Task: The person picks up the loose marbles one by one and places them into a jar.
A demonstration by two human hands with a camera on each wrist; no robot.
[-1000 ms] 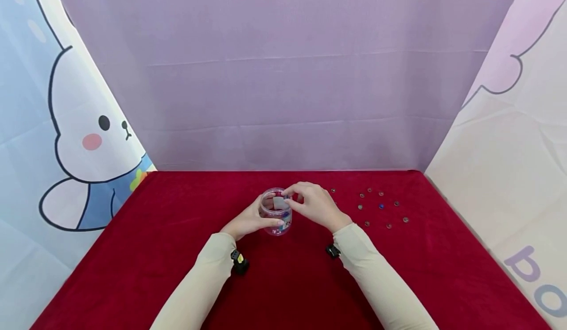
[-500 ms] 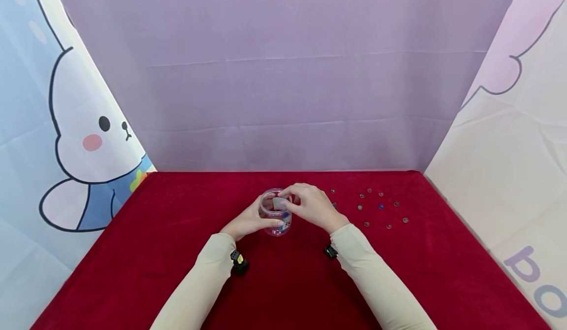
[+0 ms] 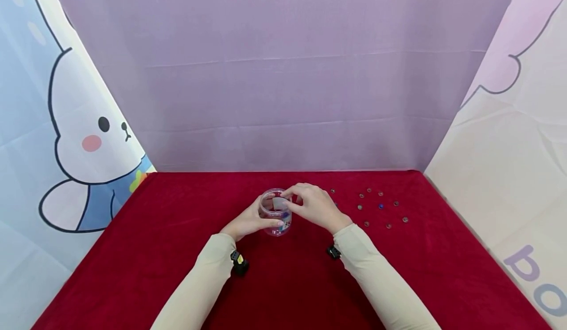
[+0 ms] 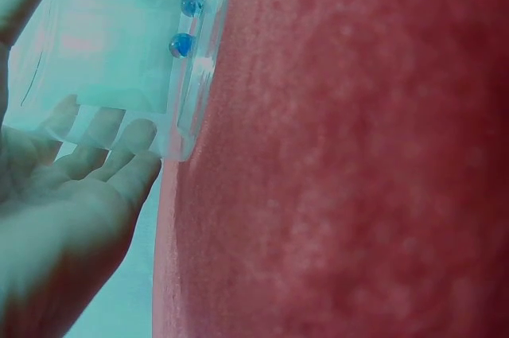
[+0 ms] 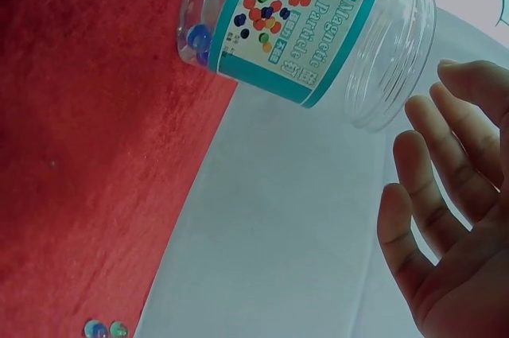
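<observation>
A clear plastic jar [image 3: 277,231] without a lid stands on the red cloth, gripped by my left hand [image 3: 247,220] with the thumb across its near side. Its teal-edged label [image 5: 290,24] reads "Magnetic Particle". Two blue glass marbles [image 4: 181,44] show low inside the jar in the left wrist view. My right hand [image 3: 318,208] hovers at the jar's mouth from the right. In the right wrist view its fingers [image 5: 409,159] are loosely bent just off the rim, and nothing shows between them.
Several glass marbles lie scattered on the red cloth [image 3: 283,290] right of the jar, among them a bright blue marble [image 3: 381,206]. A lilac curtain [image 3: 283,74] rises behind the table, with printed cloth at both sides.
My right hand shifted slightly left over the jar's mouth, then back right a little. The left hand and jar have stayed in place.
</observation>
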